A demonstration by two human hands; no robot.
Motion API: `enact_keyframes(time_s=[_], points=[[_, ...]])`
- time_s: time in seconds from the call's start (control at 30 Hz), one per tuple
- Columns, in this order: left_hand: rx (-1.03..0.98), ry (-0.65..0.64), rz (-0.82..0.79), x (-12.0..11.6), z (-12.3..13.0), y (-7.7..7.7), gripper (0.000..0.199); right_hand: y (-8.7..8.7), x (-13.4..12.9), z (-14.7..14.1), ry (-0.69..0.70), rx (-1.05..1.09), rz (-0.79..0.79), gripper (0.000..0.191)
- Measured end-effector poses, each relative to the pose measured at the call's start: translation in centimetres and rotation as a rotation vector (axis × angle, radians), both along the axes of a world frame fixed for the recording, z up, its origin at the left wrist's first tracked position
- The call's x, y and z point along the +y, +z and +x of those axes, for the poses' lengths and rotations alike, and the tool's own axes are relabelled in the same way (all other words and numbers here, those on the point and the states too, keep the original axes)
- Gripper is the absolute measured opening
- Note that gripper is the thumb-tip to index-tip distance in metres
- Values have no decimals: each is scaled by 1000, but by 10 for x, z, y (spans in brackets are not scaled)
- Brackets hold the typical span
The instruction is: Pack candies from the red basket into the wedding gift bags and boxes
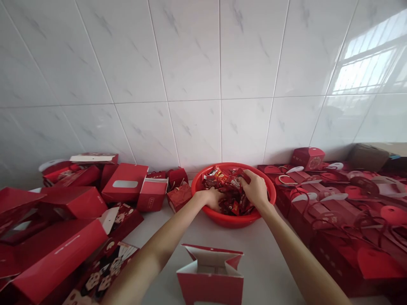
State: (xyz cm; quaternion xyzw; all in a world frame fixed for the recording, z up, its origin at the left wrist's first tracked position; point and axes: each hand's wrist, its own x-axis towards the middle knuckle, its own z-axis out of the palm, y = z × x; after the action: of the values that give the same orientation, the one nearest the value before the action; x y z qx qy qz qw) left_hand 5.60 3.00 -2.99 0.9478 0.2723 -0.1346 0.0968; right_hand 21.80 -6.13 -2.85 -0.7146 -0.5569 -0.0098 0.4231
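Both hands reach into a round red plastic basket (pixel 233 221) filled with small wrapped packets (pixel 235 207), mostly dark red. My left hand (pixel 213 199) is at the basket's left side, its fingers down among the packets and hidden by them. My right hand (pixel 254 186) is at the basket's right side, thumb and fingers pinched on a dark red packet (pixel 242 176). Nearer to me, between my forearms, a red box (pixel 210 286) stands upright with its top open, showing a pale inside.
Several red boxes (pixel 125 182) are heaped at the left, some open. Rows of red boxes with handles (pixel 324 207) fill the right side. A brown box (pixel 369 156) is at the far right. A tiled wall (pixel 193 135) rises behind.
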Motion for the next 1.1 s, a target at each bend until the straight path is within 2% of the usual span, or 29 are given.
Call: enact_keyframes(time_s=[0.17,0.33,0.5,0.63,0.77,0.97,1.1], points=[[160,105,60,-13,7,-1,74,-3,2,0,-2,52,63,32],[173,79,86,-21,12,5,52,-6,5,2,-8,47,132,28],[163,29,51,-19,15,7,32,-11,7,6,16,37,207,27],[87,5,15,-14,11,0,26,-14,9,8,59,43,272,29],[-44,-77,-27,-11,10,-7,18,-14,10,8,77,62,273,28],[-46,-29,-30,-9,10,-6,12,-11,7,8,93,146,277,24],[-227,-7,-63,-5,3,-6,5,-9,5,10,53,261,288,23]])
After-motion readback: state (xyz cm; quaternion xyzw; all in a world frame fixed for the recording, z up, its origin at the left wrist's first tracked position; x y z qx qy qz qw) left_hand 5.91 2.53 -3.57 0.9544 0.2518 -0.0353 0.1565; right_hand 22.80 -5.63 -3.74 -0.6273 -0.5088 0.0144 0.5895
